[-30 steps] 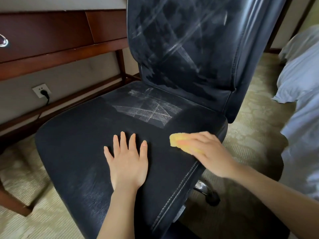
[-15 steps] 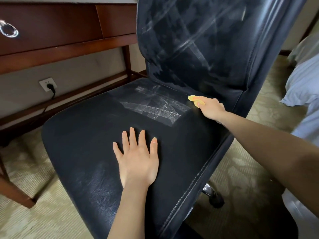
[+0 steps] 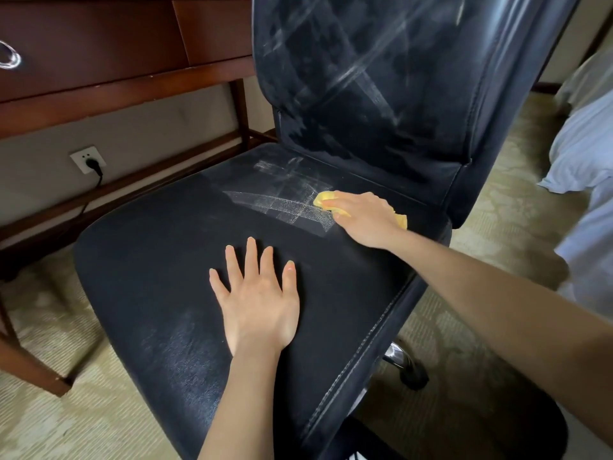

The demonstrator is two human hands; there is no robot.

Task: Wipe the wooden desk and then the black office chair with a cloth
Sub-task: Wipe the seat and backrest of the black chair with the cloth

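Head view: left hand (image 3: 257,298) lies flat on the black office chair (image 3: 156,260) seat, fingers straight and spread, holding nothing. Right hand (image 3: 363,219) presses a yellow cloth (image 3: 323,198) onto the rear of the seat, beside pale dusty streaks (image 3: 282,200) (similar streaks on the backrest). Wooden desk (image 3: 99,51) stands behind-left.

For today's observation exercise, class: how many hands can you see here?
2. The left hand lies flat on the seat; the right hand grips a yellow cloth near the backrest. None appears hidden.
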